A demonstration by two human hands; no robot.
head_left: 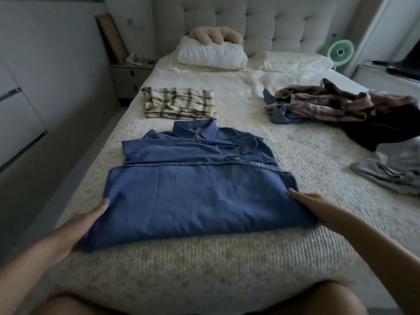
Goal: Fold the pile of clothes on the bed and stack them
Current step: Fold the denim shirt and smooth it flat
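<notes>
The left hand (85, 223) is gripping the near left edge of the blue denim shirt (195, 178), thumb lying on top of the cloth and fingers tucked under it. The right hand (318, 208) is holding the shirt's near right edge, fingers stretched along the cloth; whether they curl under it cannot be told. Between the two hands the shirt is lying partly folded on the bed (295, 160), its lower half doubled up over the body, collar pointing away from the hands. Just beyond the collar a folded cream plaid shirt (179, 103) is resting. Far off to the right of the right hand an unfolded pile of clothes (336, 105) is sprawling, with a grey garment (391, 173) nearer. Farthest from the hands, pillows (211, 53) are sitting against the headboard (272, 21).
</notes>
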